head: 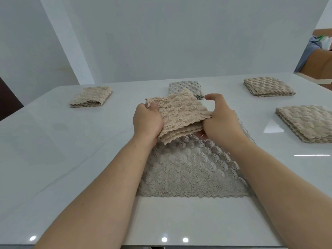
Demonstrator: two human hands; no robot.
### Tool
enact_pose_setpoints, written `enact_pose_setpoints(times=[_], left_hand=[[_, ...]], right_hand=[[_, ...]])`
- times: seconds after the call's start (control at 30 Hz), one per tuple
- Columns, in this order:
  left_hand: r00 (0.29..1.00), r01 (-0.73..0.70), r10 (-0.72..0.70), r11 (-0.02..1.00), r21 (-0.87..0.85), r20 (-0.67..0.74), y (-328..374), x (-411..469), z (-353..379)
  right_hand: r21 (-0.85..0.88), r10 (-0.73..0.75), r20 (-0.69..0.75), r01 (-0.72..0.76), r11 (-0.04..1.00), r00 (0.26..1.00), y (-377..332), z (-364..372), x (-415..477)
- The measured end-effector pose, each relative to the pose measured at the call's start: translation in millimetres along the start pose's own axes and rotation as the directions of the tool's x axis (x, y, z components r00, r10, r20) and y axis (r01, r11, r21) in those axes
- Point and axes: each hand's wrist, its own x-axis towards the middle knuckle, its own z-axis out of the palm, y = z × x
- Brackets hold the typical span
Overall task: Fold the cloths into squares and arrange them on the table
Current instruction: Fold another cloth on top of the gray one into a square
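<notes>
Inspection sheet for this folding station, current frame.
Surface: glossy white table, light reflections.
Job's things: folded beige textured cloth held over flat grey textured cloth; folded squares laid apart: beige square far left, grey square centre-back, beige square far right, beige square near right.
Clutter: nothing seen.
Grippers: left hand and right hand grip the held cloth's opposite edges.
Cables: nothing seen.
Surroundings: white wall; blue fabric at right edge.

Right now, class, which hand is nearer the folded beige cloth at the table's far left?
Left. The left hand is right of that folded beige cloth, gripping the held cloth; the right hand grips its opposite edge, farther right.
</notes>
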Motion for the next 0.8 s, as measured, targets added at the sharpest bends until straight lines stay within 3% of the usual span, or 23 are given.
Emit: enact_pose_setpoints(times=[0.13,0.23,0.33,0.47,0.53,0.63,0.73,0.8], left_hand=[[1.0,0.011,-0.011,1.0,-0.02,0.027,-2.5,2.2,-2.9],[0.999,0.032,-0.03,0.998,-0.06,0.03,-0.7,3.8,-7.1],[1.0,-0.014,0.016,0.996,-0.086,0.022,4.3,3.0,-11.4],[0.99,-0.121,0.123,0.991,-0.05,0.061,12.5,-7.5,-10.9],[0.98,-0.172,0.173,0.985,-0.011,0.102,14.2,-13.2,-9.4],[0.967,-0.227,0.22,0.973,0.041,0.129,15.6,-17.8,-7.8],[0.964,-0.235,0.227,0.971,0.051,0.137,14.3,-19.4,-7.2],[0.964,-0.233,0.225,0.972,0.042,0.145,11.3,-19.4,-5.1]], right_hand=[[0.277,0.047,0.191,-0.1,0.956,0.981,0.9,-2.8,4.2],[0.546,0.023,0.429,-0.28,0.79,0.903,2.8,-15.3,7.7],[0.604,-0.008,0.563,-0.405,0.687,0.826,-2.6,-27.7,7.4],[0.552,0.254,0.485,-0.518,0.653,0.837,6.0,-21.0,16.2],[0.523,0.316,0.428,-0.517,0.678,0.847,9.3,-14.0,18.7],[0.458,0.344,0.259,-0.428,0.779,0.903,11.1,-7.8,20.0],[0.191,0.257,0.031,-0.258,0.947,0.966,9.7,-2.6,18.1],[0.046,0.181,-0.032,-0.179,0.983,0.983,8.3,1.0,15.6]])
